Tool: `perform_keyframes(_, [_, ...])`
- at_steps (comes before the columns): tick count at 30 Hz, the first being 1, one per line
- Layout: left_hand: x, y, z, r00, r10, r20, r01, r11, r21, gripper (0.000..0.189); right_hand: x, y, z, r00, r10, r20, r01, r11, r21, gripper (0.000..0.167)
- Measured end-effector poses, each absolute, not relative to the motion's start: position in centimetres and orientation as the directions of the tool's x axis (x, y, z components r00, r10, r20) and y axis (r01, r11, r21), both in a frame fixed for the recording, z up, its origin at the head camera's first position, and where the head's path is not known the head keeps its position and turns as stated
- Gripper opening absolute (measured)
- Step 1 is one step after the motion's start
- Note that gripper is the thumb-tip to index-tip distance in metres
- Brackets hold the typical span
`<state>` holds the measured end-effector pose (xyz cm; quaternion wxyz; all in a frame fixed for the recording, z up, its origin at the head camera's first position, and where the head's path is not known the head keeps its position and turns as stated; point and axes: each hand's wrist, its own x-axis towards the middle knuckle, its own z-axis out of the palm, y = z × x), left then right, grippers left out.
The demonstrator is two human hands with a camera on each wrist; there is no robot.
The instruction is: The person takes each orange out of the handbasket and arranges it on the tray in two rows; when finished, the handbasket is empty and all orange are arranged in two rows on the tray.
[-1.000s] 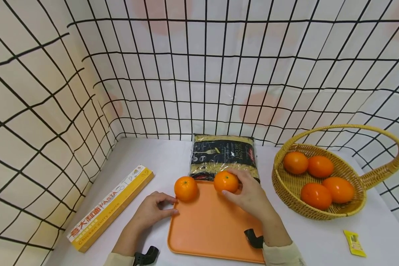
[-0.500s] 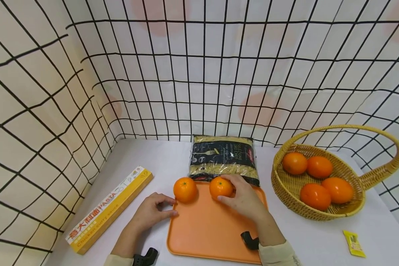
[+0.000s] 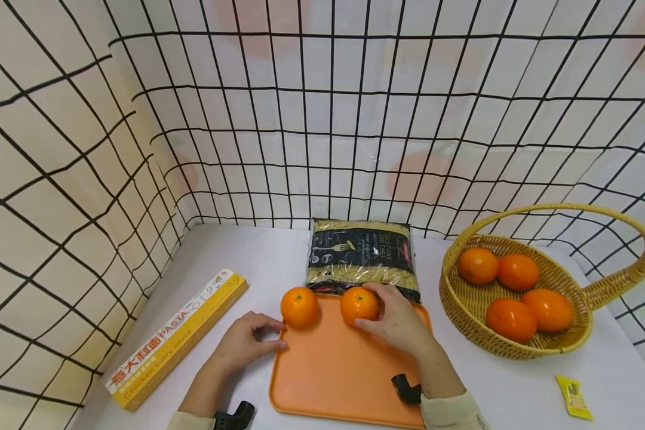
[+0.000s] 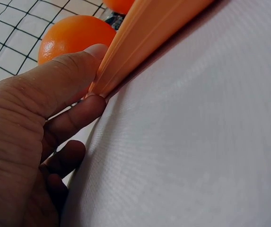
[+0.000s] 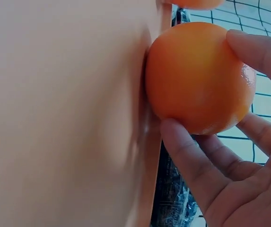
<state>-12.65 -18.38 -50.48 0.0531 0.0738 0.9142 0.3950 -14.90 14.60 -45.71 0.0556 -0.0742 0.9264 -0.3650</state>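
Note:
My right hand (image 3: 396, 319) holds an orange (image 3: 359, 305) between thumb and fingers at the far side of a flat orange tray (image 3: 344, 370). In the right wrist view, the held orange (image 5: 199, 78) sits against the tray's surface (image 5: 69, 113). A second orange (image 3: 300, 307) rests at the tray's far left corner. At the left edge, my left hand (image 3: 246, 341) has its thumb and a finger on the tray's rim. The left wrist view shows that hand (image 4: 36, 113) pinching the rim (image 4: 114, 61), thumb over the edge and a fingertip below.
Behind the tray lies a bag of pasta (image 3: 361, 254). A wicker basket (image 3: 464, 325) with several oranges stands on the right, its handle raised. Left is a long yellow pasta box (image 3: 177, 340); a small yellow packet (image 3: 573, 397) lies front right. Black wire mesh (image 3: 330, 119) surrounds the table.
The right hand has moved the orange slightly left and nearer along the tray's far side, mostly in the first half second. My left hand has stayed at the tray's edge.

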Motion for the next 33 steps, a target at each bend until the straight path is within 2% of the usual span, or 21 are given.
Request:
perform_keyframes(25, [-12.57, -18.26, -50.55, -0.985, 0.158, -0.069, 0.059, 0.685, 0.726, 0.028, -14.95, 14.39, -46.07, -0.98, -0.184, -0.081, -0.07, 0.689, -0.721, 0.078])
perform_keyframes(33, [-12.52, -18.19, -50.34, -0.985, 0.158, -0.071, 0.058, 0.688, 0.723, 0.028, -15.1, 14.44, -45.97, -0.978, -0.189, -0.086, -0.067, 0.679, -0.731, 0.074])
